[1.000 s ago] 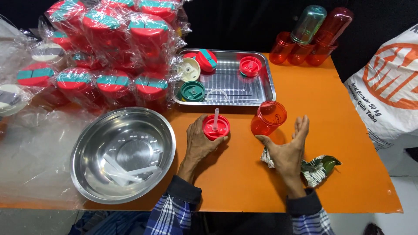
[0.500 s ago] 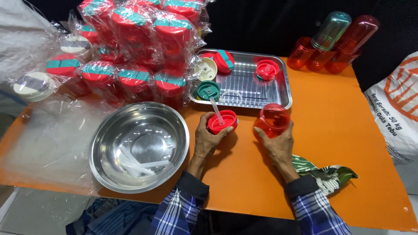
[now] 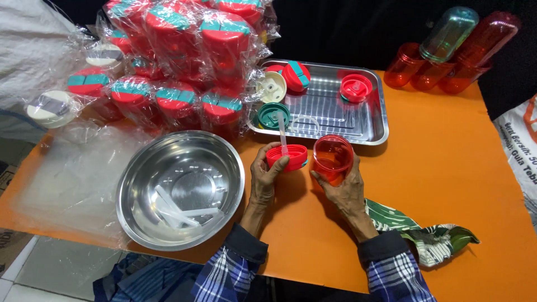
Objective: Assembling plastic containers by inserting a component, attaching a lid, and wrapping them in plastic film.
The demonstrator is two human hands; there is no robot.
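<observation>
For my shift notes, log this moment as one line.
left hand: holds red lid with straw | right hand: holds red cup | steel bowl at left | tray behind

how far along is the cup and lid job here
Done: wrapped stacks of lidded cups fill the table's far left. In hand: the left hand holds a red lid with a clear straw in it; the right hand holds an open red cup. Left: loose lids in the tray, straws in the bowl, empty cups far right.

The white sack [image 3: 517, 142] is cut off by the right edge, and plastic wrap blurs the stacked bottles [image 3: 184, 50].
</observation>
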